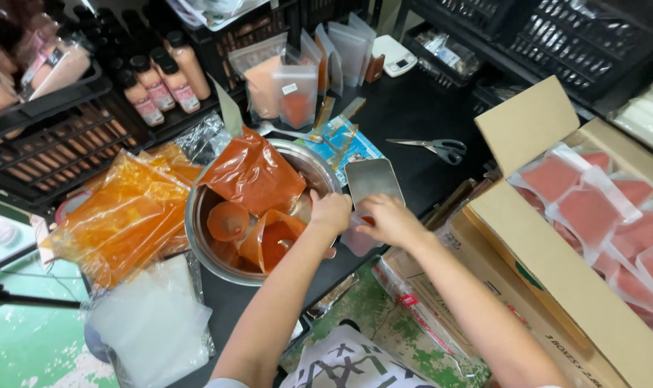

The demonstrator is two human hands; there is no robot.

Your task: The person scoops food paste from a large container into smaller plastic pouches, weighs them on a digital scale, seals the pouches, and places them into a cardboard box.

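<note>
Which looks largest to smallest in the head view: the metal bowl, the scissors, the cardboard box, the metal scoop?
1. cardboard box
2. metal bowl
3. and 4. metal scoop and scissors: look alike in size, and the scissors lie farther away, so unranked.

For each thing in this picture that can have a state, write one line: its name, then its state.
Metal bowl: holds orange-stained bags and a funnel.
Scissors: shut, lying flat.
Cardboard box: flaps open, filled with sealed pink packets.
Bottles: capped, upright.
Small pouch: open-topped, held at the bowl's edge.
Left hand: grips the small pouch.
Right hand: closed on a metal scoop.
</note>
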